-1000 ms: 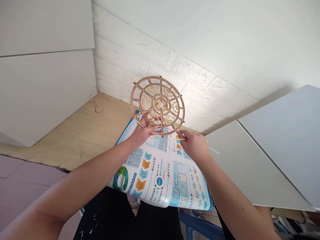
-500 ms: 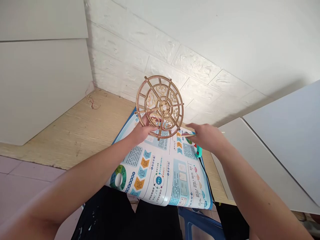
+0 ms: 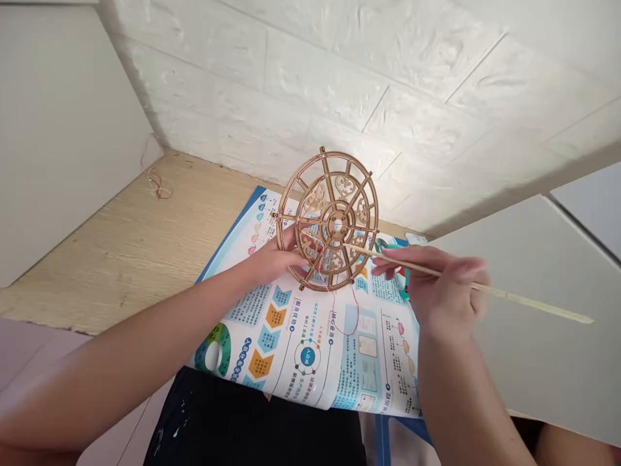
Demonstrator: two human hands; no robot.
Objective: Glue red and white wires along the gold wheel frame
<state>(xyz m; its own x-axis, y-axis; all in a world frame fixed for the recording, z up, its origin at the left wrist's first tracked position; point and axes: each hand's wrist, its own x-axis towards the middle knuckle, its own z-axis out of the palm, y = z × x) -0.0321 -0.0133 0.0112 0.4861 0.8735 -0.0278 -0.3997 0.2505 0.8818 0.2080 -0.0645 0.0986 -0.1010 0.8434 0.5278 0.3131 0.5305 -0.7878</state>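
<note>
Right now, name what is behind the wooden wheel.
Through gaps in the wooden wheel, parts of the left hand, the printed sheet and the white wall show. Whatever its solid wood covers cannot be seen.

Spoked wooden wheel [image 3: 345, 220]: tilted | pale stick [image 3: 514, 297]: slanted, tip before wheel | red strand [image 3: 358, 315]: hanging loop

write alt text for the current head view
The left hand holds a round, brown, openwork wooden wheel over a printed blue-and-white sheet, while the right hand holds a long, thin, pale stick toward it.
</note>
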